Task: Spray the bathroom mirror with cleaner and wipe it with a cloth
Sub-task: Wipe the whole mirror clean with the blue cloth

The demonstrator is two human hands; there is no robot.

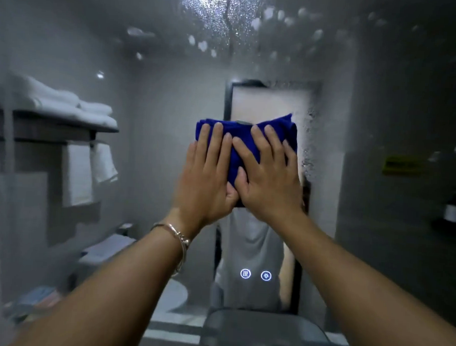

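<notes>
I see L hand [208, 177] & R hand [269, 182] flat, fingers straight, slightly spread, pressing cloth [245, 135] on mirror [381, 101] centre; cloth's prob soft, light, slippy on wet glass, so hold w/ palms, not pinch.

No words or numbers can be read here. Low on the mirror [169, 170] two small white lit signs glow, each inside a circle: the left sign [245, 273] shows three wavy lines, the right sign [266, 275] looks like a lamp. A yellow label [400, 165] in the reflection is too blurred to read.
</notes>
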